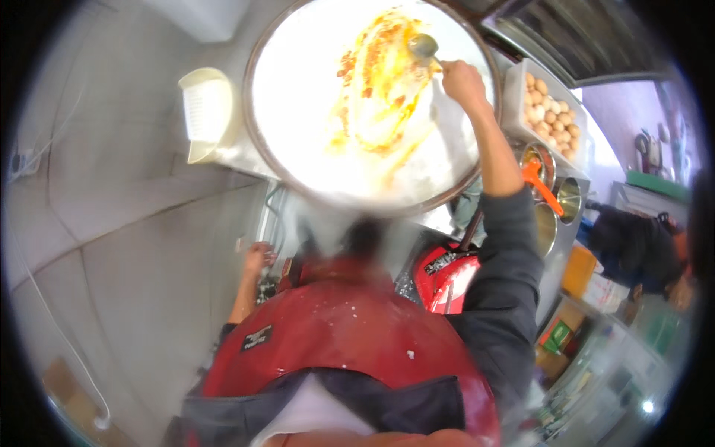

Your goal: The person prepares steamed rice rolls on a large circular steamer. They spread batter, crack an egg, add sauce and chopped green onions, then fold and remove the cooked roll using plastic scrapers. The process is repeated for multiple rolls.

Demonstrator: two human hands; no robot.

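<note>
My right hand grips the handle of a metal ladle over the right part of a large round griddle. The ladle's bowl rests on or just above a streaky yellow-and-orange spread, egg-like with reddish-brown bits. Glare whitens much of the griddle, so where a pale layer ends is hard to see. Down at my left side, apart from the griddle, hangs my left hand with curled fingers; blur hides whether it holds anything. I wear a red apron with white specks on it.
Right of the griddle stand a white bin of eggs and several metal pots, one with an orange-handled utensil. A cream plastic pitcher sits at the left. Another person is at the far right.
</note>
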